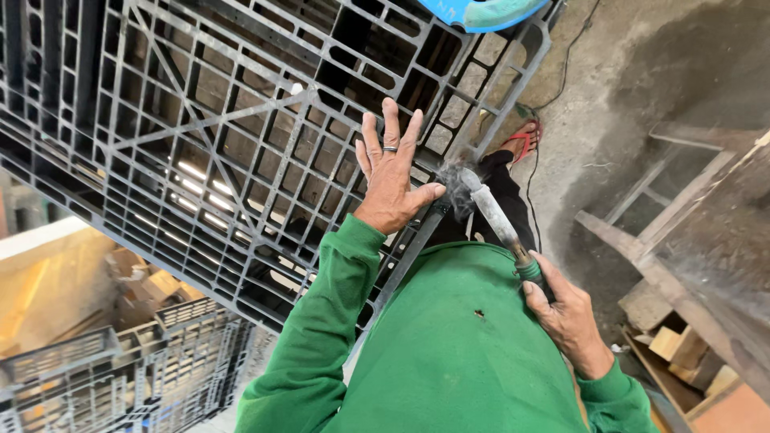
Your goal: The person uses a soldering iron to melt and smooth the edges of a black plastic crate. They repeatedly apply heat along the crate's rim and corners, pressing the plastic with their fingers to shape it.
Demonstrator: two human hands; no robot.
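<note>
The left hand (pixel 391 180) lay flat and open on the black plastic pallet (pixel 208 136). The right hand's (pixel 565 309) grip closed around the heating tool (pixel 497 220), its long axis running toward eleven o'clock, smoking tip touching the pallet's edge just beside the left thumb.

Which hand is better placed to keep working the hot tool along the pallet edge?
Right. The right hand grips the tool, whose smoking tip sits at the pallet edge. The left hand lies flat on the pallet, fingers spread, bracing it.
</note>
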